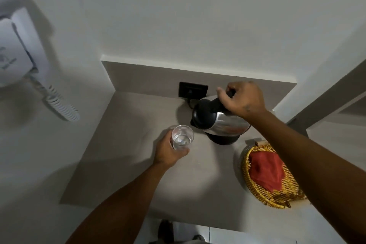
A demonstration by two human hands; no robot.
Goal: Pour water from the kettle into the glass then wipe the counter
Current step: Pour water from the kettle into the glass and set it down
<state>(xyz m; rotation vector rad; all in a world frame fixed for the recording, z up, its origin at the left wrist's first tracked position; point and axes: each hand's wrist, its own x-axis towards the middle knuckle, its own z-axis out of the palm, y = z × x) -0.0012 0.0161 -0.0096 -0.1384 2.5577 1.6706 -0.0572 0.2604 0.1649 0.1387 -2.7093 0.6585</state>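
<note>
A: Quick status, near to far pls. Where are we w/ the pour?

B: Nearest: left hand [168, 152], grip wrapped round the drinking glass [182, 137], held just beside the kettle's spout end. Glass looks upright, bottom seems to sit on or just over the worktop [128, 154]; can't tell which. Maybe a little water inside, too clear to judge.

A: And the cloth?

B: Red cloth [265, 170] lies in the wicker basket [257, 190] on the right, untouched. So wiping isn't started, I'd say.

A: Kettle?

B: Steel electric kettle [223, 123], tilted toward the glass, lifted off or tipping on its black base [221, 140]. Right hand [243, 99] has its grip closed on the black handle. No stream visible betw. spout and glass.

A: Behind that?

B: Black wall socket [193, 89] w/ a plug in it, on the upstand. Wall-mounted hairdryer [17, 45] far left, irrelevant.

A: So progress?

B: My read: pour is just about starting or barely begun. Left: fill glass, set kettle back, take cloth, wipe worktop. No spill seen so far.
</note>
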